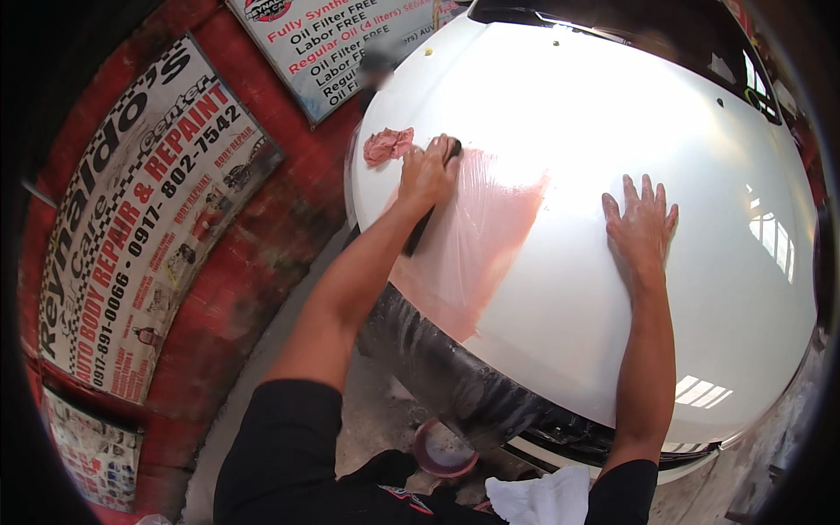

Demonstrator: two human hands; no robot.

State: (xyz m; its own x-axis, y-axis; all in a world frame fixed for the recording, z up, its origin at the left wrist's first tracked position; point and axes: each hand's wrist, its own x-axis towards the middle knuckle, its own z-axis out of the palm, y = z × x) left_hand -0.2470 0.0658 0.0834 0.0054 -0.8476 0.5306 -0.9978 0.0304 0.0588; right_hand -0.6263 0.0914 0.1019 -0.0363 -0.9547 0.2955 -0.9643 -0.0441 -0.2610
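White cloth point(544, 500) and your black sleeves point(284, 429) lie nearest the camera; your left hand point(427, 178) is clenched around a dark, elongated block point(420, 232), its fingers curled over the upper part; the block lies along the left side of a pink patch point(490, 254) on the white car hood point(560, 306); a crumpled pink cloth point(388, 147) rests just left of that hand; your right hand point(641, 226) is released, palm down on the hood, fingers spread, well apart from the block.
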